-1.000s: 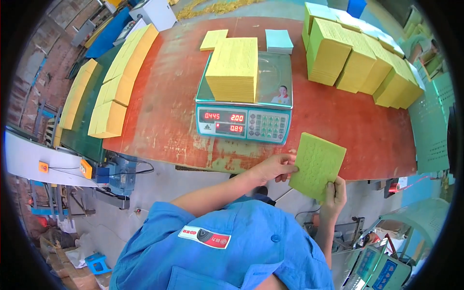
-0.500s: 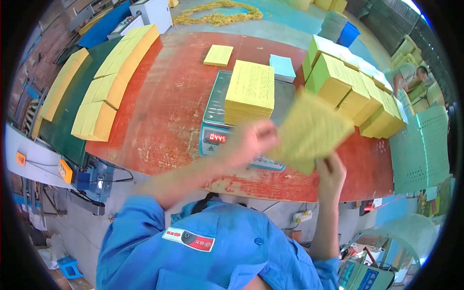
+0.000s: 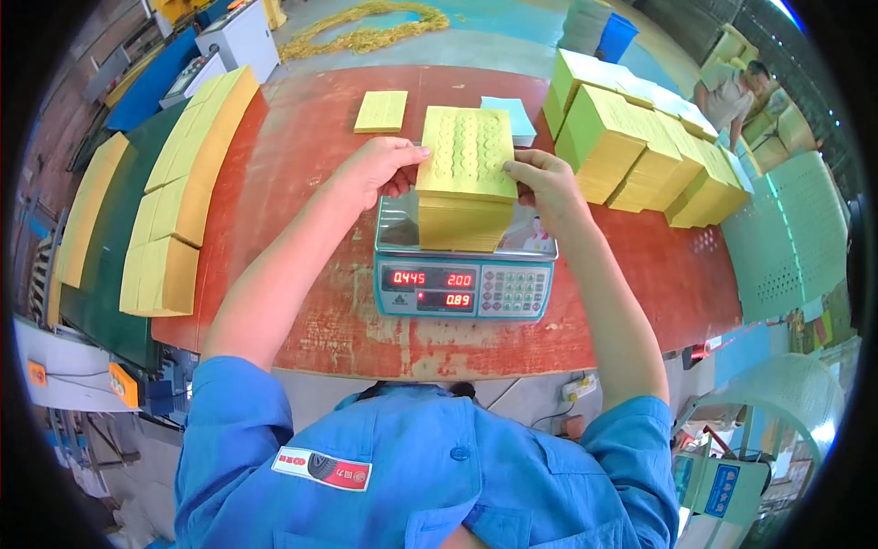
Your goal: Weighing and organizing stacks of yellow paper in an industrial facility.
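A tall stack of yellow paper [image 3: 463, 222] stands on the metal pan of a digital scale [image 3: 465, 291] with red lit digits and a keypad. On its top lie patterned yellow paper sheets [image 3: 468, 146], pierced or embossed in rows. At their left edge, my left hand [image 3: 386, 167] is closed, thumb on top and fingers curled at the side. Opposite it, my right hand [image 3: 546, 181] pinches the right edge the same way. How many sheets they grip is hidden. Behind the scale are a small yellow paper pile [image 3: 380, 111] and a light blue paper pile [image 3: 510, 119].
Several yellow paper blocks [image 3: 163, 197] line the left of the red table [image 3: 293, 165]. More yellow stacks [image 3: 608, 137] stand at the right. A person [image 3: 729, 96] bends beyond the table's right side. A power strip [image 3: 579, 388] lies below the front edge.
The yellow sheets, blurred at the right and held in my right hand before, now lie atop the stack. Both hands have come to its two sides. The view has shifted.
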Motion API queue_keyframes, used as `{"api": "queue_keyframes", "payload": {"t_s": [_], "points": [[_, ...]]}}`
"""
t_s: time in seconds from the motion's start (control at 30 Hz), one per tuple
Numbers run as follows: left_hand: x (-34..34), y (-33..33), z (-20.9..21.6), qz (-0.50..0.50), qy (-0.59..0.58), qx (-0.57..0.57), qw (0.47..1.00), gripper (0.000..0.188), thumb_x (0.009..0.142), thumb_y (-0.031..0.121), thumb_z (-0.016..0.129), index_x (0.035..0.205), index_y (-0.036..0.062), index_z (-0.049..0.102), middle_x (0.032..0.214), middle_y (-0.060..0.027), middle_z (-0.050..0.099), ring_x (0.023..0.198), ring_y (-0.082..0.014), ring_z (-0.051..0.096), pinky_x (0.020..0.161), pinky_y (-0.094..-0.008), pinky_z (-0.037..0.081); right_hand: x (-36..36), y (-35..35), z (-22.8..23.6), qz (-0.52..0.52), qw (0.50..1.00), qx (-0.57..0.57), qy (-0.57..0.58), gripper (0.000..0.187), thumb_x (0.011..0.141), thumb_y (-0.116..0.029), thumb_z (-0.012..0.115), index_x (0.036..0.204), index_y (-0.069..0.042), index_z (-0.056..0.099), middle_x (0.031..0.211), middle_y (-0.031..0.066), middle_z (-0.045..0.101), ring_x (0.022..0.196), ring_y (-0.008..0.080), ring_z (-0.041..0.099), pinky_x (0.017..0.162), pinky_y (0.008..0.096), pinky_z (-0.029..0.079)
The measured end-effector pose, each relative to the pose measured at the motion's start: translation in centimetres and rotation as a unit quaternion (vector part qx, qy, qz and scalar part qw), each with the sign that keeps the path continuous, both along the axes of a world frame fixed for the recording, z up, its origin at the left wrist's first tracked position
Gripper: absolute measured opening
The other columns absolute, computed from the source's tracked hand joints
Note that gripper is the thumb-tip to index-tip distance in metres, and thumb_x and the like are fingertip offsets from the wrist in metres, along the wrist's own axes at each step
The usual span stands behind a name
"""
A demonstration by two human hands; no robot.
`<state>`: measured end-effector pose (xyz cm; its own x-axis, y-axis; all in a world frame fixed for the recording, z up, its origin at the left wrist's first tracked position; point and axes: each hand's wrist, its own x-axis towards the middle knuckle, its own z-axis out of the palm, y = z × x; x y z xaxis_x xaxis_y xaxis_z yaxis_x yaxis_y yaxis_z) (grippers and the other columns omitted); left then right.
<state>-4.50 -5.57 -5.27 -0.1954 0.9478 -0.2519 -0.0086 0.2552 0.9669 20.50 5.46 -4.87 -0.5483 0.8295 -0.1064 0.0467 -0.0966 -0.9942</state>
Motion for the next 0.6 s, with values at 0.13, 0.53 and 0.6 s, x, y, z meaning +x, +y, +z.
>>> {"api": "queue_keyframes", "payload": {"t_s": [0.13, 0.53, 0.6], "points": [[0.2, -0.4, -0.1, -0.006, -0.004, -0.012, 1.0, 0.024, 0.091, 0.034, 0.067, 0.082, 0.0114, 0.064, 0.069, -0.0006, 0.061, 0.055, -0.0094, 0.052, 0.049, -0.0248, 0.038, 0.0, -0.5, -0.5, -0.018, 1.0, -0.007, 0.018, 0.025, 0.086, -0.012, 0.071, 0.106, 0.002, 0.069, 0.085, 0.0034, 0.067, 0.068, 0.0087, 0.056, 0.061, 0.0237, 0.045], [1.0, -0.9, -0.1, 0.009, 0.038, -0.022, 0.999, 0.026, 0.091, 0.034, 0.068, 0.08, 0.0115, 0.061, 0.068, -0.0002, 0.06, 0.053, -0.0094, 0.051, 0.047, -0.024, 0.036, -0.3, -1.0, -1.9, -0.074, 0.993, 0.092, 0.013, 0.031, 0.084, -0.013, 0.071, 0.109, 0.005, 0.067, 0.086, 0.0067, 0.07, 0.073, 0.0105, 0.063, 0.063, 0.0267, 0.049], [1.1, -1.0, -0.3, 0.001, 0.034, -0.009, 0.999, 0.026, 0.091, 0.033, 0.068, 0.079, 0.0116, 0.06, 0.067, -0.0001, 0.059, 0.052, -0.0092, 0.051, 0.047, -0.0241, 0.036, 0.0, -1.4, -2.7, -0.09, 0.991, 0.1, 0.013, 0.032, 0.083, -0.014, 0.072, 0.109, 0.005, 0.068, 0.086, 0.0073, 0.071, 0.073, 0.0106, 0.064, 0.064, 0.0271, 0.05]]}}
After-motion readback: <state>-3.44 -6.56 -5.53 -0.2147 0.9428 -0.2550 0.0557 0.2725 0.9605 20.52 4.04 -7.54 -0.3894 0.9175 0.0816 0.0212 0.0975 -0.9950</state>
